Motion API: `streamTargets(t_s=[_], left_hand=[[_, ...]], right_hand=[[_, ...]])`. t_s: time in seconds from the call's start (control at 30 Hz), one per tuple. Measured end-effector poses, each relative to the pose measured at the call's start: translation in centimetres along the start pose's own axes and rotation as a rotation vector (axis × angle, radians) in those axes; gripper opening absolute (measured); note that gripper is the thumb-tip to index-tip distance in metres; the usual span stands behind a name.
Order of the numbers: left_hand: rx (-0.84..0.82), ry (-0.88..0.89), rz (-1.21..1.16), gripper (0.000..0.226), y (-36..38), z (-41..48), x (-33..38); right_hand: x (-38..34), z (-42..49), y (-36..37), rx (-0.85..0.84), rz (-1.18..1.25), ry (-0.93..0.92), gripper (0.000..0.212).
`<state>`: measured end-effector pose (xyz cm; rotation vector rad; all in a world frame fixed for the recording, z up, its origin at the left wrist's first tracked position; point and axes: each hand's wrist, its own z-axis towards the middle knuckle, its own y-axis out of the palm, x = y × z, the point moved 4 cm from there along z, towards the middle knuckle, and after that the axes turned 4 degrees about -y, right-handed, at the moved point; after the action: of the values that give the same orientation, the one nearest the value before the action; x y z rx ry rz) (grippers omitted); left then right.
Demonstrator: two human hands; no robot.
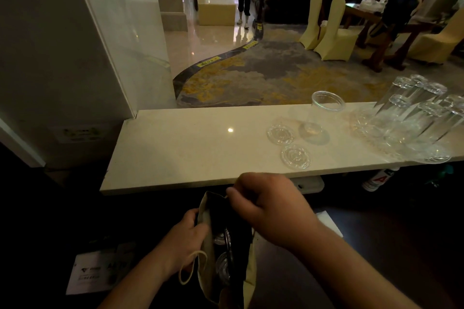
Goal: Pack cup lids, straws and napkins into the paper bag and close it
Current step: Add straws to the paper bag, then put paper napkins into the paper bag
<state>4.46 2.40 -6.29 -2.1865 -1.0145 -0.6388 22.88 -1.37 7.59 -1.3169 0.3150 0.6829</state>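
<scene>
Counter point(190, 148): pale stone ledge, well lit; everything below it lies in shadow
Glasses point(414, 118): upturned cluster at the far right; steer clear of them when reaching
Bag point(227, 246): paper, held below the counter edge, mouth open toward the camera; clear lids seem to lie inside already
Left hand point(188, 233): closed on the bag's left rim; best kept firm so the mouth stays wide
Right hand point(263, 200): fingers pinch the far rim; whether they also hold something small, cannot tell
Lids point(295, 157): two clear ones on the counter, beside an upright plastic cup point(324, 113); probably next to fetch

Upturned glasses point(411, 118) crowd the counter's point(188, 148) right end.
</scene>
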Motion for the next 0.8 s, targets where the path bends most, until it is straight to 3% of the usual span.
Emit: streamTargets(t_s=[0.13, 0.27, 0.43, 0.67, 0.8], left_hand=[[-0.007, -0.008, 0.019, 0.034, 0.0, 0.1, -0.3], [0.022, -0.026, 0.000, 0.029, 0.2, 0.2, -0.2], [0.028, -0.026, 0.014, 0.028, 0.6, 0.5, 0.1], [0.022, -0.042, 0.002, 0.034, 1.2, 1.1, 0.1], [0.026, -0.039, 0.013, 0.022, 1.4, 1.3, 0.3]], right_hand=[[3.4, -1.4, -1.9, 0.223, -0.043, 0.031, 0.037], [9.0, -2.7, -1.7, 0.293, -0.158, 0.166, 0.043], [16.6, -5.3, 1.3, 0.176, -0.307, 0.351, 0.042], [24.3, -8.9, 5.7, -0.049, -0.366, 0.555, 0.020], [28.0, -11.0, 7.4, -0.157, -0.370, 0.694, 0.033]])
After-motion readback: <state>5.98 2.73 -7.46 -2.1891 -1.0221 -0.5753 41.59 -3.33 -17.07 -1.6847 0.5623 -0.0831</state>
